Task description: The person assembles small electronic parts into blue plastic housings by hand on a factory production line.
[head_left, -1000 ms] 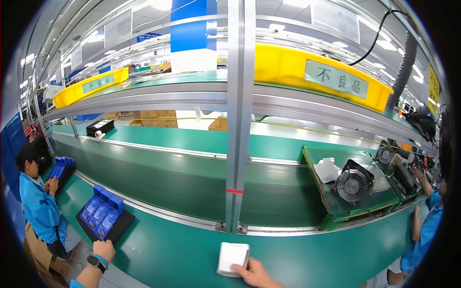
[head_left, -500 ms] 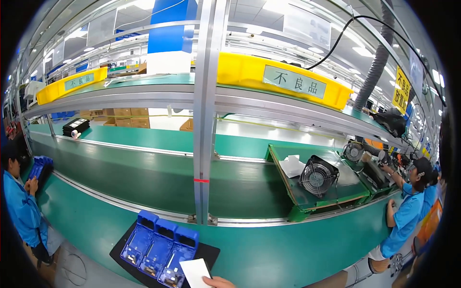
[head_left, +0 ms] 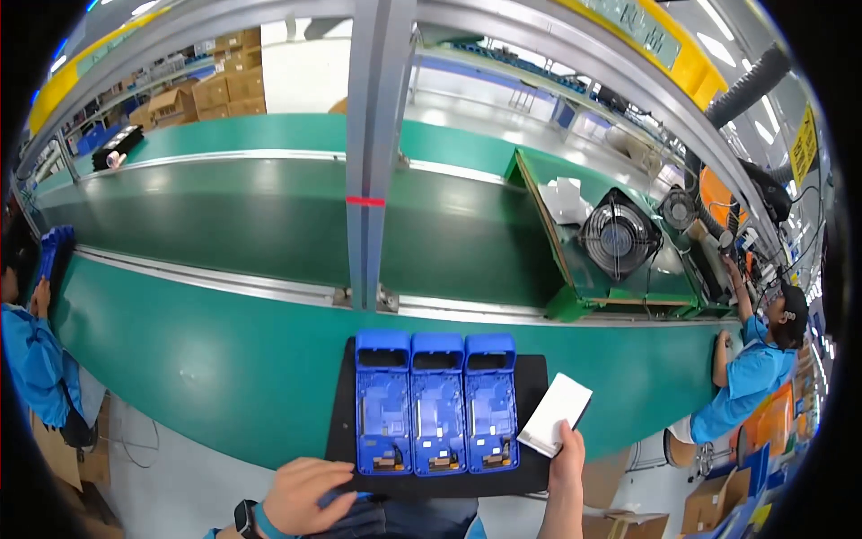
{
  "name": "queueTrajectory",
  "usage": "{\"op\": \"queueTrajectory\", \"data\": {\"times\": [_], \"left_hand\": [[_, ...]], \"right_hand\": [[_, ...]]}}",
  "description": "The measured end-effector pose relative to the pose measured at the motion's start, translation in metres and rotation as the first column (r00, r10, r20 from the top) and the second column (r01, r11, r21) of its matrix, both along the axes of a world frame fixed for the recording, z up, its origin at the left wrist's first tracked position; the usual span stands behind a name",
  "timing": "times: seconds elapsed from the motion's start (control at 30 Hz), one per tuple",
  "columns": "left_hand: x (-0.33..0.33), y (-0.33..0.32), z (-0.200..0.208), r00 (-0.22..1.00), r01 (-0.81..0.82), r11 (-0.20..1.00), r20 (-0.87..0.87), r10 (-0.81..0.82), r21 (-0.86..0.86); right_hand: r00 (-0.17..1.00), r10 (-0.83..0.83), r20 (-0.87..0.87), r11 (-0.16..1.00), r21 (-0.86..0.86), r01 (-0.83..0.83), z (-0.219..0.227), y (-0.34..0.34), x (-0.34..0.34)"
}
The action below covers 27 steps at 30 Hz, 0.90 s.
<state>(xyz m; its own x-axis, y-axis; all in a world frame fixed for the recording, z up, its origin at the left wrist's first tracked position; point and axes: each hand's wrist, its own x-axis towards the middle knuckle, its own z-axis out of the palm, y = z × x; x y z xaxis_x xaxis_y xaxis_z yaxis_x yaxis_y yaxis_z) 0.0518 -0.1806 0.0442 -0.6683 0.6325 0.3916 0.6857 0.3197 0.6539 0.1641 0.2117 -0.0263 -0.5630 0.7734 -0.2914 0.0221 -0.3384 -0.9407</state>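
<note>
Three blue housings (head_left: 437, 402), one tray (head_left: 535, 377)

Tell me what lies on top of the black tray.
On the black tray three blue housings lie side by side, open faces up. The right hand holds a white flat piece over its right end, hiding that part.

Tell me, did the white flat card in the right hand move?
Yes. The white flat card went from the bare green table to beside the blue cases.
</note>
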Motion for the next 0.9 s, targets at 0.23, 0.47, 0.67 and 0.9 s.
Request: {"op": "queueTrajectory", "data": {"times": [0.23,0.47,0.67,0.9], "left_hand": [[-0.024,0.017,-0.01,0.987,0.024,0.989,0.154,-0.047,0.148],[-0.055,0.05,-0.006,0.963,0.162,0.982,0.201,-0.179,0.096],[-0.065,0.093,-0.013,0.68,0.336,0.892,0.578,-0.452,0.302],[-0.073,0.104,-0.027,0.359,0.048,0.873,0.808,-0.468,0.485]], "right_hand": [[0.995,0.079,0.064,0.995,0.048,-0.082,-0.007,-0.018,0.003],[0.954,0.264,0.142,0.884,0.361,-0.298,0.022,-0.023,0.005],[0.844,0.527,-0.103,0.835,0.245,-0.492,0.036,-0.087,-0.029],[0.763,0.635,0.118,0.69,0.358,-0.63,0.051,-0.113,-0.075]]}}
